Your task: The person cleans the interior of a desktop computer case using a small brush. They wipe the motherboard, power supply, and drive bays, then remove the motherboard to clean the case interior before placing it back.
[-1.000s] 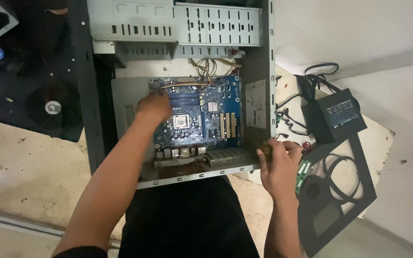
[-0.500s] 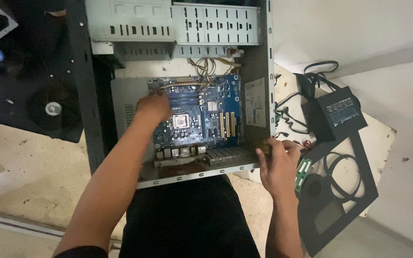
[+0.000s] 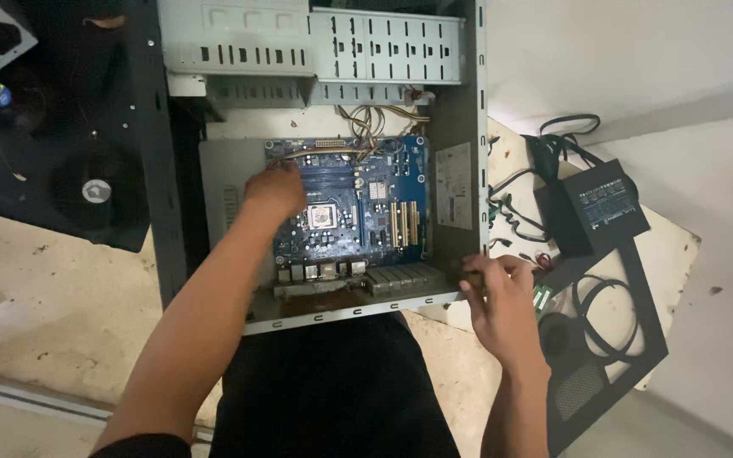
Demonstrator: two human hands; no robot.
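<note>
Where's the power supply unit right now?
In the head view, the black power supply lies outside the open case, to its right, on a pale board, beyond the right hand, cables trailing.

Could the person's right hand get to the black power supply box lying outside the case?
Probably yes. The right hand rests at the corner of the open computer case, and the black power supply box lies just beyond on the board, with only loose cables between.

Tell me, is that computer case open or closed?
Open: the computer case lies on its side, side cover off, blue motherboard exposed under the left hand.
</note>
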